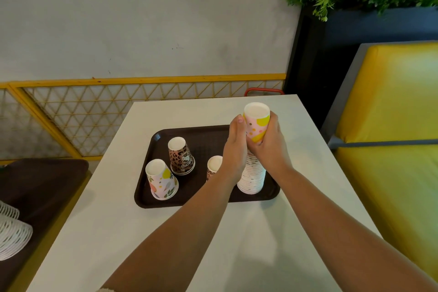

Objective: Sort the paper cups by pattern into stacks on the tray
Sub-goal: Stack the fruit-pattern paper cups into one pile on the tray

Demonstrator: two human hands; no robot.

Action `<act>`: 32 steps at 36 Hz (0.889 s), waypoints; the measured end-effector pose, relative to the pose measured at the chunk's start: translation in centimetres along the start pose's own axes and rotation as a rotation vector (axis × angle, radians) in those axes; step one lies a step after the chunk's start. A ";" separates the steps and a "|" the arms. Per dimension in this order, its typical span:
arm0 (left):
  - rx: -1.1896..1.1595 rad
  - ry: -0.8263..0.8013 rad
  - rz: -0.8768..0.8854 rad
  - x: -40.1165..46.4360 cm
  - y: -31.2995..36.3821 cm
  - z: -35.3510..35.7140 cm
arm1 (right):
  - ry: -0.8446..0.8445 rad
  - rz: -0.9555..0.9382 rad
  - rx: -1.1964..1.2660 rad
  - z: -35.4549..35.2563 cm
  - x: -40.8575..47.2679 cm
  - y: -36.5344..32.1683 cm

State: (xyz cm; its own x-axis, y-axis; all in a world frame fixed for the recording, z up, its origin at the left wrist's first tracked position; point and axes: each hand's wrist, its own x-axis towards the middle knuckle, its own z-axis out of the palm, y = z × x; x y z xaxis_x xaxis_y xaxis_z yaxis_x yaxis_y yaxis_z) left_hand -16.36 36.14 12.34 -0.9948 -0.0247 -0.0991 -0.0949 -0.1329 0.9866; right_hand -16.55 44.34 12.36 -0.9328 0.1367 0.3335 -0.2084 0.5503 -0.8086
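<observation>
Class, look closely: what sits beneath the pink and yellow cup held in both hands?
Under the pink and yellow cup a tall cup stack stands on the tray. Both hands cover the stack's upper part.

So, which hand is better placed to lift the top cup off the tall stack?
Probably the right hand: its fingers curl round the pink-and-yellow top cup. The left hand lies lower, beside the tall stack.

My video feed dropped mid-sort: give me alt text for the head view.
Both hands, left hand and right hand, grip the pastel cup topping a tall stack at the brown tray's right end. Three inverted cups stand on the tray: one pastel, one leopard-print, one partly hidden.
</observation>
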 end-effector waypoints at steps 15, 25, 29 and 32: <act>0.101 0.350 0.087 -1.8 1.3 -1.5 | 0.192 -0.299 0.018 -2.7 0.3 -4.1; 0.273 0.658 0.277 -4.0 3.8 -6.4 | -0.073 -0.495 0.119 -0.3 0.6 -8.6; 0.369 0.773 0.330 -5.7 3.9 -9.9 | -0.215 -0.539 0.119 2.4 -0.5 -9.7; 0.405 0.856 0.317 -6.9 3.5 -12.8 | -0.309 -0.571 0.116 4.4 -1.8 -10.4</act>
State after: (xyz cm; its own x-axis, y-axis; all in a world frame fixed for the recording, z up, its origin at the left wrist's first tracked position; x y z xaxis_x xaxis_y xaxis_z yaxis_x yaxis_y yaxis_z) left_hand -9.39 23.16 14.80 -0.6290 -0.7277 0.2734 0.0060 0.3472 0.9378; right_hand -13.97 34.74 18.02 -0.7043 -0.4029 0.5845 -0.7095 0.3718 -0.5987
